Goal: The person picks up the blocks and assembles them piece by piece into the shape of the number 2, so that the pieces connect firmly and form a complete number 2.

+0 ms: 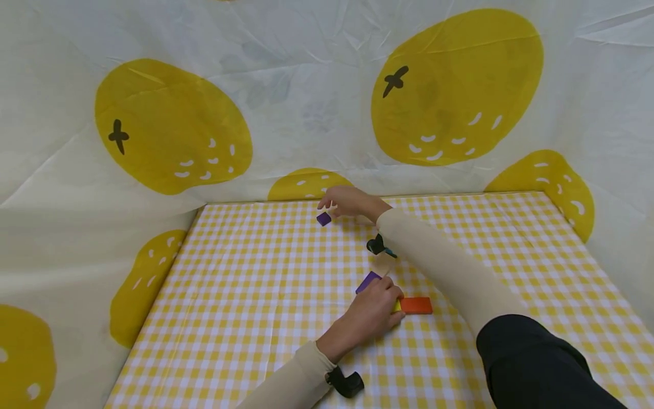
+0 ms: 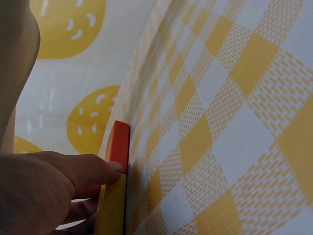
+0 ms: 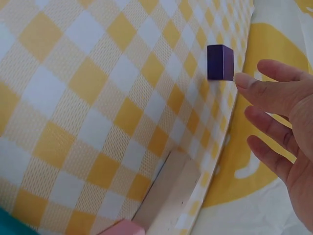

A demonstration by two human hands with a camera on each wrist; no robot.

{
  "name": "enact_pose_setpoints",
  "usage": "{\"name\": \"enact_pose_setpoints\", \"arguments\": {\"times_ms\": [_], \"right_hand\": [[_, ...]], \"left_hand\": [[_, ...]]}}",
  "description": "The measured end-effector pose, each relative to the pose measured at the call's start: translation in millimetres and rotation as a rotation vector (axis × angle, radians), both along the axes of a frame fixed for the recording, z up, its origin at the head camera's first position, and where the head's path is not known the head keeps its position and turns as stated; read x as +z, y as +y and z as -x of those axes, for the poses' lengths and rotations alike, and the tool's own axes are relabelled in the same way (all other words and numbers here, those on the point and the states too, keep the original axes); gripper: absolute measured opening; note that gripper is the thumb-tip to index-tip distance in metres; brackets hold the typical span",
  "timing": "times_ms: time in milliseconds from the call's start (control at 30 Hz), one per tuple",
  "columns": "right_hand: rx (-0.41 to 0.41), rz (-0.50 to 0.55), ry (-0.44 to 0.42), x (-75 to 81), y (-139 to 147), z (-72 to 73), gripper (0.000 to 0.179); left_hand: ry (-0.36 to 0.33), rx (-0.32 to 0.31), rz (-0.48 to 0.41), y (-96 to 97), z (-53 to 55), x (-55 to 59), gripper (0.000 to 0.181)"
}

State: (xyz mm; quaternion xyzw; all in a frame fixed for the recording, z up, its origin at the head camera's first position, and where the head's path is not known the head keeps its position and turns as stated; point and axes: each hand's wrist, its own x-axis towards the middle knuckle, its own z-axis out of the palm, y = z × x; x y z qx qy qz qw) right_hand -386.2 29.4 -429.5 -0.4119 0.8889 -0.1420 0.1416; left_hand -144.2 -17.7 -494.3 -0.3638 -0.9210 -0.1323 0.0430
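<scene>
My left hand (image 1: 373, 307) rests low over the cloth and grips a yellow block (image 2: 111, 205), thumb on one side and fingers on the other. An orange block (image 1: 416, 305) lies end to end with it, and the thumb tip reaches their seam. Just beyond that hand lies a purple block (image 1: 368, 282), partly covered by the fingers. Near the far edge, my right hand (image 1: 352, 202) holds nothing, its fingers spread and loosely bent. A small dark purple block (image 3: 220, 62) sits beside its thumb tip, with a slight gap in the right wrist view.
A pale wooden block (image 3: 168, 193) and a pink block (image 3: 123, 228) lie on the checked tablecloth (image 1: 245, 284). Something teal (image 3: 14, 224) shows at the right wrist view's corner. A lemon-printed curtain (image 1: 306, 113) hangs behind the table's far edge.
</scene>
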Motion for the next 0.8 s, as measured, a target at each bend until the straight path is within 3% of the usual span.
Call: {"name": "enact_pose_setpoints", "arguments": {"times_ms": [500,800], "right_hand": [[0.019,-0.077,0.024,-7.1,-20,0.1,0.041],[0.137,-0.099,0.068,-15.5,-20,7.6,0.04]], "left_hand": [[0.027,-0.002,0.003,-0.4,-0.9,-2.1,0.025],[0.049,0.004,0.017,-1.4,-0.6,-0.6,0.026]]}}
